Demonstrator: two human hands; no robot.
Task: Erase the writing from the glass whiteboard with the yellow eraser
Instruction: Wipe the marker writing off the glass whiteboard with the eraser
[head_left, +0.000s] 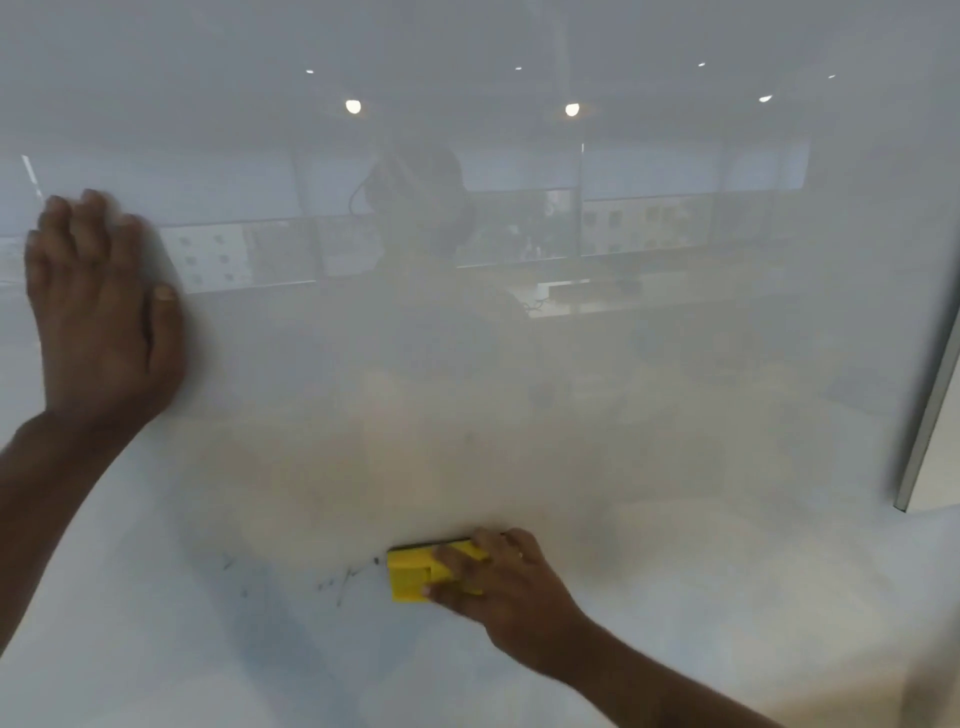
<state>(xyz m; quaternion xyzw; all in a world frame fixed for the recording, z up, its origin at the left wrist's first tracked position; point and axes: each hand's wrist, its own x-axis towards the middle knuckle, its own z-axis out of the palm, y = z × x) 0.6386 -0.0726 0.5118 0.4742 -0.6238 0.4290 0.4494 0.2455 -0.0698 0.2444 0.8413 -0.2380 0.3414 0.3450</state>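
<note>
The glass whiteboard (623, 441) fills almost the whole view, pale and reflective. My right hand (504, 587) grips the yellow eraser (410, 574) and presses it flat against the lower middle of the board. Faint dark marker traces (343, 577) lie just left of the eraser, with a few fainter specks (231, 566) further left. My left hand (104, 312) rests flat on the board at the upper left, fingers spread, holding nothing.
The board's metal edge (930, 415) runs down the right side. The glass reflects ceiling lights (353, 106), windows, desks and a person.
</note>
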